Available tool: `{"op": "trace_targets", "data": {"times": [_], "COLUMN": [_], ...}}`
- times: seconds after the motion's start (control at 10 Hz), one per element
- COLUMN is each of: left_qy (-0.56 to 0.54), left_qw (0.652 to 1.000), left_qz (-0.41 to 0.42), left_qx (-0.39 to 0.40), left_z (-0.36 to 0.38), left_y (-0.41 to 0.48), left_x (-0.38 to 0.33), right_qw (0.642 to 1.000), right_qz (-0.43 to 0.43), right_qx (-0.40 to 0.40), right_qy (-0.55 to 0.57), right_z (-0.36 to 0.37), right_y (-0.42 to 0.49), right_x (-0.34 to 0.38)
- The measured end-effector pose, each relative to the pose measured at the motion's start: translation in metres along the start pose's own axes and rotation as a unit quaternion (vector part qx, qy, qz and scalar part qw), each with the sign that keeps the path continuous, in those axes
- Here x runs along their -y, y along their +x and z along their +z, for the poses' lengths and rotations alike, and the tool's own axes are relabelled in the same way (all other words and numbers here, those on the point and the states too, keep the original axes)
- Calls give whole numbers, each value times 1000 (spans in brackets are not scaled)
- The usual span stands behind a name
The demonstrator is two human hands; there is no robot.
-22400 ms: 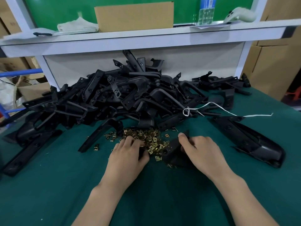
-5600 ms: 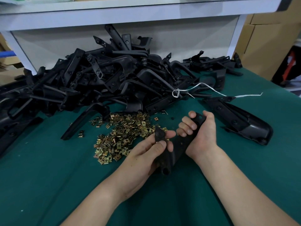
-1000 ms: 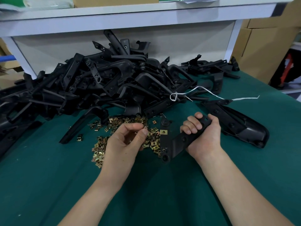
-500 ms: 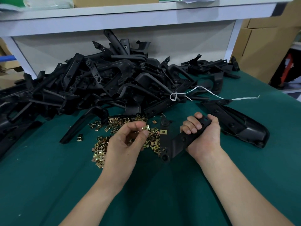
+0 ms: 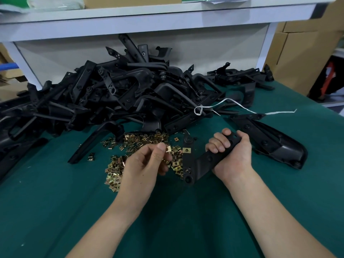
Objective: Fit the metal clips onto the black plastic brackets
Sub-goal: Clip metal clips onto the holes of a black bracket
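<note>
My right hand (image 5: 231,155) grips one arm of a black plastic bracket (image 5: 193,162), an L-shaped piece held over the green table. One brass-coloured metal clip (image 5: 186,150) sits on the bracket's upright arm. My left hand (image 5: 143,164) pinches another metal clip (image 5: 168,148) between thumb and forefinger, just left of the bracket and apart from it. Under and behind my left hand lies a loose pile of metal clips (image 5: 130,151).
A big heap of black plastic brackets (image 5: 115,95) fills the back of the green table (image 5: 186,220). A long black moulded part (image 5: 270,142) lies right of my right hand. A white string (image 5: 232,105) trails across the heap. A white shelf (image 5: 149,17) overhangs behind.
My left hand has lifted a clip out of the pile and carried it a little right, toward the bracket. My right hand and the bracket have stayed put.
</note>
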State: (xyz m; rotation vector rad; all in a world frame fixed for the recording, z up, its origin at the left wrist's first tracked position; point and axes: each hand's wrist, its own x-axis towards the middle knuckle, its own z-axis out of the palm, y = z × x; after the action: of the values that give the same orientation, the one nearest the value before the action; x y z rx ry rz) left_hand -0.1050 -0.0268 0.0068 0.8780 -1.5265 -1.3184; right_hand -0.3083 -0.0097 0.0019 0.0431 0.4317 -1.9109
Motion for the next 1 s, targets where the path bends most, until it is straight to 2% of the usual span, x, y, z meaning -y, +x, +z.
{"op": "trace_targets", "data": {"times": [0.2,0.5,0.6,0.8,1.0], "left_qy": [-44,-53,-56,-121,-123], "left_qw": [998,997,997,983,977], "left_qz": [-34,-47,-42,-93,-103], "left_qx": [-8,-8,16,104,140], "left_z": [0,-2,-2,0,3], "left_y": [1,2,2,-2,-4], "left_x": [-1,1,0,-1,-1], "right_qw": [1000,1000,1000,1000,1000], "right_qz": [-4,-2,-2,-6,-11], "right_qx": [-1,-2,-2,-9,-13], "right_qy": [-2,-3,-2,-2,0], "right_z": [-1,-1,0,0,1], "right_y": [1,1,1,0,0], "right_x": [1,1,1,1,3]}}
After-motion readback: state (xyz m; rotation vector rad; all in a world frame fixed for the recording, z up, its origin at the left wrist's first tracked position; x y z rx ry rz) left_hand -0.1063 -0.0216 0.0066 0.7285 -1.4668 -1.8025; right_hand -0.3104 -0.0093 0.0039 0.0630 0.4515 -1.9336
